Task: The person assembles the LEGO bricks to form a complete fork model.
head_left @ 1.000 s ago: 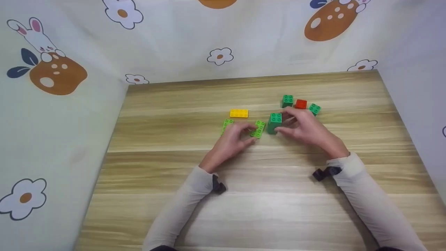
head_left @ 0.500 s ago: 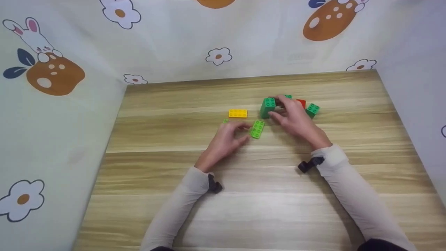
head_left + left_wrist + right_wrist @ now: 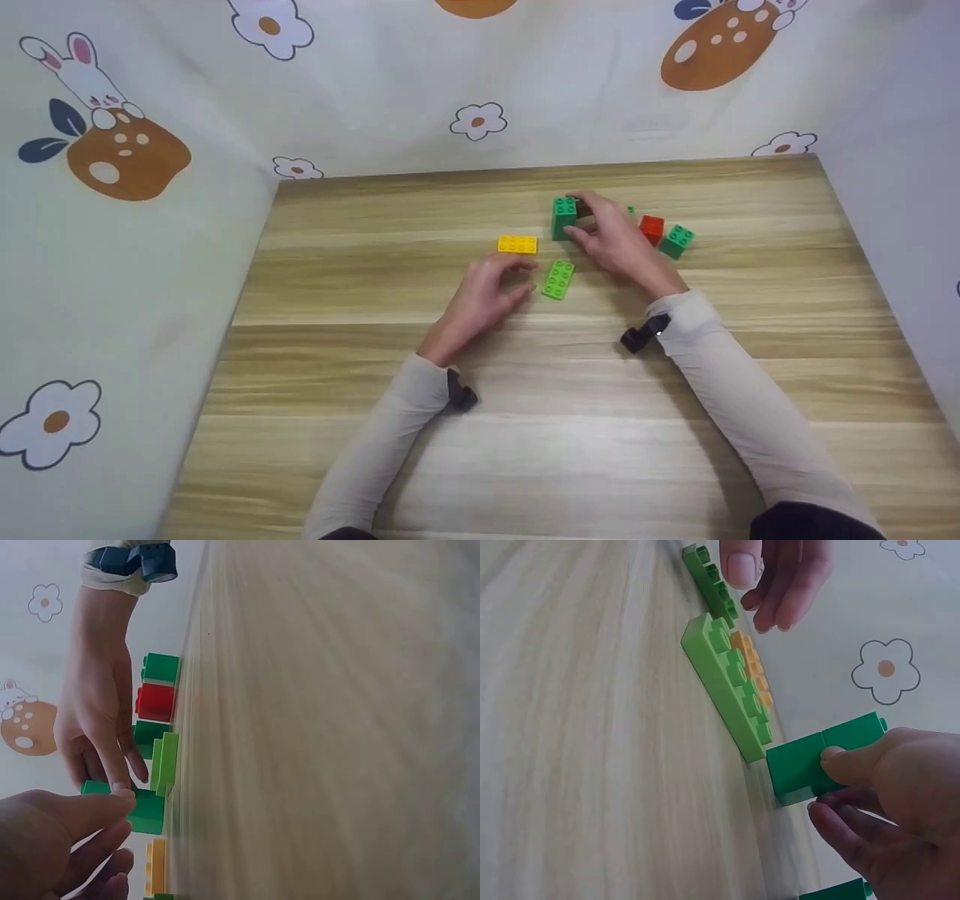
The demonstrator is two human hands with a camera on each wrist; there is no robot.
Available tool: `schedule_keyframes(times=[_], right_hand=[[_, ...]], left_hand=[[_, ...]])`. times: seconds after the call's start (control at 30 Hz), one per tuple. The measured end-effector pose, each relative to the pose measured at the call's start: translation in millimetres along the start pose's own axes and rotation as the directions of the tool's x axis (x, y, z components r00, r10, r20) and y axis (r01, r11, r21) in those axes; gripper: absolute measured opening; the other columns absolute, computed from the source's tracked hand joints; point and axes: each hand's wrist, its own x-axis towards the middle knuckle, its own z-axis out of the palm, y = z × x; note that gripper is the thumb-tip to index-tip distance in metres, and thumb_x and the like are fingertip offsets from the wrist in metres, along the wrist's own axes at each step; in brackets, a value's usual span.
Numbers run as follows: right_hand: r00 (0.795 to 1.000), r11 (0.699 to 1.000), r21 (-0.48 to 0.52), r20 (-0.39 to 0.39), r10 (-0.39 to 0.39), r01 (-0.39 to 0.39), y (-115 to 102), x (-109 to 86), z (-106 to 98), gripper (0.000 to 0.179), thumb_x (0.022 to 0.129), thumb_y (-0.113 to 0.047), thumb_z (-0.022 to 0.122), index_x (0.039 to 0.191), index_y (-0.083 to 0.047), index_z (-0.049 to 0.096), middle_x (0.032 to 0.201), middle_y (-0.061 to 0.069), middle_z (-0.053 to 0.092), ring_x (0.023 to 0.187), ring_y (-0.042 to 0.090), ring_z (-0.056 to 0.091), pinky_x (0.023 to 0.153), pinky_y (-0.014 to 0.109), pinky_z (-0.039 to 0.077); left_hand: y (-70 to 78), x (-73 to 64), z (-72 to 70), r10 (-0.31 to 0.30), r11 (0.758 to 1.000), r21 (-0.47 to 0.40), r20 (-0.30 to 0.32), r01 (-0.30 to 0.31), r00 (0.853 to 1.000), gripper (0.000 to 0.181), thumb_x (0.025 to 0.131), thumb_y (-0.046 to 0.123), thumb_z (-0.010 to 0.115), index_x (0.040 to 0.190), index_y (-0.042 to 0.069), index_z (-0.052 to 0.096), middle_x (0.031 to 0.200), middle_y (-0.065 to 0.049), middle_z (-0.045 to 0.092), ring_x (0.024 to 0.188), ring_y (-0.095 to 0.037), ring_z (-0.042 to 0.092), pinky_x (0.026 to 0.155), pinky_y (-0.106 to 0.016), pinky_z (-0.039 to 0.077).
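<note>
My right hand (image 3: 616,238) pinches a tall stack of two dark green bricks (image 3: 564,217) between thumb and fingers. The stack is upright at the back middle of the table; whether it touches the wood I cannot tell. My left hand (image 3: 478,298) holds nothing, its fingers loosely bent beside a light green eight-stud brick (image 3: 559,280). Behind that hand lies a yellow eight-stud brick (image 3: 517,244). Another flat green brick (image 3: 709,585) shows below the left fingers in the right wrist view, but the left hand hides it in the head view.
Right of the right hand stand a red brick (image 3: 651,229) and a dark green brick (image 3: 677,241). One more dark green brick (image 3: 152,738) is mostly hidden by the right hand in the head view. A patterned cloth wall (image 3: 390,112) borders the table's back.
The right hand has carried the green stack left and toward the back, from beside the light green brick to behind it. My left hand has drawn slightly left, away from that brick.
</note>
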Motion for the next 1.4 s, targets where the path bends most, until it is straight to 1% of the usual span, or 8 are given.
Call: schedule_keyframes(times=[0.2, 0.43, 0.57, 0.73, 0.87, 1.1, 1.27, 1.4], right_hand=[[1.000, 1.000, 0.007, -0.007, -0.016, 0.016, 2.2, 2.8, 1.1, 0.069, 0.104, -0.017, 0.074, 0.164, -0.008, 0.041, 0.155, 0.020, 0.058, 0.136, 0.036, 0.064, 0.116, 0.054, 0.054], [0.999, 0.998, 0.046, -0.011, -0.033, 0.034, 4.3, -13.0, 0.7, 0.080, 0.104, -0.020, 0.075, 0.169, -0.014, 0.029, 0.159, 0.017, 0.052, 0.135, 0.032, 0.064, 0.109, 0.049, 0.059], [0.999, 0.997, 0.054, -0.027, -0.047, 0.048, 5.3, -25.7, 2.7, 0.077, 0.103, -0.020, 0.075, 0.167, -0.010, 0.034, 0.155, 0.018, 0.057, 0.133, 0.032, 0.067, 0.109, 0.049, 0.059], [0.992, 0.993, 0.024, -0.055, -0.111, 0.113, 9.6, -40.4, 8.1, 0.067, 0.101, -0.018, 0.078, 0.158, 0.000, 0.048, 0.143, 0.023, 0.068, 0.124, 0.034, 0.074, 0.106, 0.049, 0.061], [0.990, 0.990, -0.027, -0.001, -0.141, 0.140, 14.6, -50.2, 11.0, 0.057, 0.101, -0.019, 0.078, 0.150, -0.001, 0.057, 0.142, 0.019, 0.069, 0.124, 0.032, 0.073, 0.108, 0.050, 0.060], [0.968, 0.975, -0.063, 0.150, -0.200, 0.211, 15.5, -58.6, 13.2, 0.049, 0.103, -0.014, 0.073, 0.151, -0.008, 0.061, 0.152, 0.011, 0.065, 0.142, 0.032, 0.060, 0.123, 0.054, 0.047], [0.949, 0.965, -0.069, 0.213, -0.233, 0.253, 10.3, -61.5, 16.9, 0.055, 0.104, 0.000, 0.062, 0.157, -0.012, 0.056, 0.159, 0.009, 0.060, 0.149, 0.032, 0.054, 0.127, 0.056, 0.041], [0.943, 0.959, -0.086, 0.228, -0.244, 0.269, 5.8, -63.6, 18.7, 0.058, 0.102, 0.000, 0.061, 0.158, -0.015, 0.056, 0.158, 0.009, 0.060, 0.148, 0.032, 0.054, 0.126, 0.055, 0.042]], left_hand=[[-2.8, 1.8, -1.6, 0.007, 1.000, -0.002, -0.003, -0.007, 1.000, 0.032, 0.096, 0.009, 0.080, 0.129, 0.010, 0.076, 0.131, -0.005, 0.078, 0.127, -0.022, 0.070, 0.117, -0.038, 0.052], [-7.6, 0.7, -6.0, -0.022, 1.000, 0.017, -0.015, 0.022, 1.000, 0.033, 0.097, 0.013, 0.080, 0.130, 0.010, 0.076, 0.133, -0.005, 0.077, 0.129, -0.024, 0.068, 0.119, -0.042, 0.050], [-10.0, 0.7, -9.1, -0.047, 0.998, 0.036, -0.028, 0.048, 0.998, 0.032, 0.097, 0.014, 0.081, 0.129, 0.011, 0.077, 0.132, -0.004, 0.077, 0.129, -0.024, 0.067, 0.120, -0.043, 0.049], [-13.0, 0.0, -12.4, -0.086, 0.995, 0.051, -0.048, 0.088, 0.995, 0.027, 0.097, 0.017, 0.082, 0.123, 0.011, 0.081, 0.131, -0.008, 0.076, 0.131, -0.030, 0.064, 0.121, -0.048, 0.046], [-15.6, -1.5, -14.6, -0.111, 0.992, 0.047, -0.076, 0.115, 0.991, 0.027, 0.096, 0.017, 0.084, 0.122, 0.010, 0.082, 0.130, -0.009, 0.071, 0.129, -0.029, 0.062, 0.120, -0.046, 0.048], [-17.3, -5.0, -17.1, -0.168, 0.982, 0.061, -0.127, 0.177, 0.978, 0.033, 0.093, 0.017, 0.088, 0.124, 0.012, 0.079, 0.133, -0.007, 0.064, 0.128, -0.026, 0.059, 0.119, -0.044, 0.048], [-17.1, -5.0, -17.6, -0.209, 0.974, 0.064, -0.115, 0.217, 0.971, 0.040, 0.092, 0.020, 0.089, 0.129, 0.011, 0.077, 0.134, -0.008, 0.061, 0.126, -0.026, 0.059, 0.118, -0.043, 0.050], [-16.6, -4.5, -20.1, -0.230, 0.970, 0.060, -0.081, 0.235, 0.970, 0.044, 0.092, 0.020, 0.089, 0.133, 0.010, 0.075, 0.133, -0.009, 0.061, 0.121, -0.026, 0.060, 0.113, -0.042, 0.053]])
